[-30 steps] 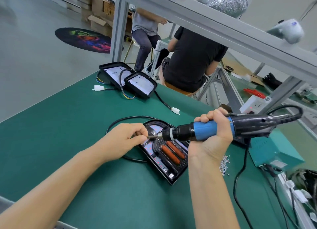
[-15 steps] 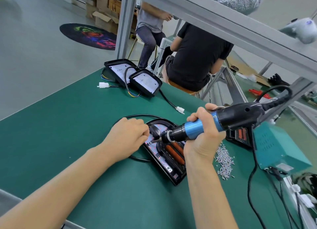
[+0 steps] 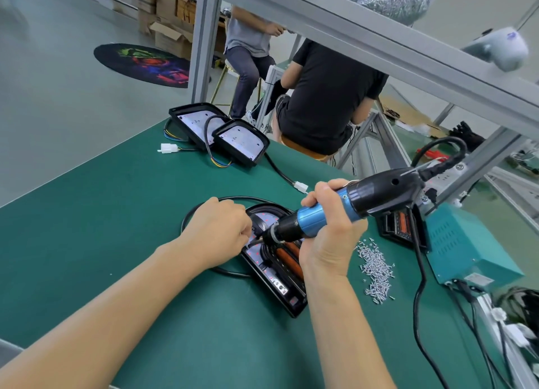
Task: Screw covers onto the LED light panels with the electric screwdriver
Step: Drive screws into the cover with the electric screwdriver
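Observation:
A black LED light panel (image 3: 277,278) with orange strips lies on the green table (image 3: 116,213). My right hand (image 3: 329,237) grips the blue and black electric screwdriver (image 3: 379,190), which slants down to the left with its bit at the panel's upper left part. My left hand (image 3: 217,231) rests on the panel's left edge with its fingers curled, pinching at the bit's tip. What lies between those fingers is hidden. A pile of small silver screws (image 3: 376,269) lies to the right of the panel.
Two more panels (image 3: 239,143) with cables and white plugs lie at the table's far edge. Another panel (image 3: 399,228) leans by a teal power box (image 3: 463,243) on the right. A black cable (image 3: 233,199) loops round my left hand. Two people sit beyond the table.
The screwdriver has tilted from level to slanting down, and its bit has come down onto the panel. My left hand has lowered with it and curled tighter at the tip.

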{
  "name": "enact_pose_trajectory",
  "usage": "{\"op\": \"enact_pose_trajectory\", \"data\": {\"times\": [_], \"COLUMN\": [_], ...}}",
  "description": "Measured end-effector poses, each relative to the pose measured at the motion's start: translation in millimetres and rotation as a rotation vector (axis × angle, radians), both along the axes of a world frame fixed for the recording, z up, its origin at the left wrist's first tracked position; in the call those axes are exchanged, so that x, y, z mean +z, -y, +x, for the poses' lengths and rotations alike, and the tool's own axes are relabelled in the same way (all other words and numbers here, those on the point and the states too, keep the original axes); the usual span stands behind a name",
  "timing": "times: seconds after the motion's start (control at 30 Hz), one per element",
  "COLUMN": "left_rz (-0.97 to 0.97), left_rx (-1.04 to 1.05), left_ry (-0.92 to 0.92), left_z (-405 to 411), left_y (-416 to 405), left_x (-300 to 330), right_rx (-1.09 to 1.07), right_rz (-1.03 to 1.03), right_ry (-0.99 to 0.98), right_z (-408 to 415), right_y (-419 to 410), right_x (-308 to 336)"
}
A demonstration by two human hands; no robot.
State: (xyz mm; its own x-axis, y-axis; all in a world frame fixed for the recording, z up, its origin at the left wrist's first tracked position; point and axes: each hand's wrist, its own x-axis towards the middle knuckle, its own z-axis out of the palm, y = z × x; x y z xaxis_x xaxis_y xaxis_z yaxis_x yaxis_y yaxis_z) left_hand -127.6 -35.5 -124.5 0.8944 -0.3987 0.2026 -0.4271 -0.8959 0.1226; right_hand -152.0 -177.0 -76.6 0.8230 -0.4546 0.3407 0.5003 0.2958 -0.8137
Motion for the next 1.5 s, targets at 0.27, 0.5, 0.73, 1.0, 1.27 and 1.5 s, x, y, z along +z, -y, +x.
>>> {"op": "enact_pose_trajectory", "data": {"times": [0.27,0.5,0.73,1.0,1.27,1.5], "left_rz": [0.232,0.269,0.099,-0.155,-0.252,-0.306], "left_rx": [0.064,0.095,0.178,0.356,0.450,0.375], "left_ry": [-0.062,-0.033,-0.120,-0.075,-0.139,-0.239], "left_z": [2.9,5.5,6.9,-1.2,-6.1,1.5], "left_y": [10.5,15.8,11.0,6.5,11.2,7.5], "left_x": [14.0,11.7,10.9,-12.5,-30.6,-35.0], "right_rx": [-0.004,-0.077,-0.271,-0.498,-0.517,-0.395], "right_rz": [-0.035,0.057,0.112,-0.092,-0.339,-1.026], "right_ry": [0.037,0.075,0.115,-0.148,-0.644,-1.239], "right_z": [-3.2,-8.1,-18.5,-62.4,-90.8,-81.5], "right_y": [-0.4,15.9,79.0,186.4,266.9,288.2], "right_x": [2.3,14.3,35.4,24.2,5.2,-12.2]}}
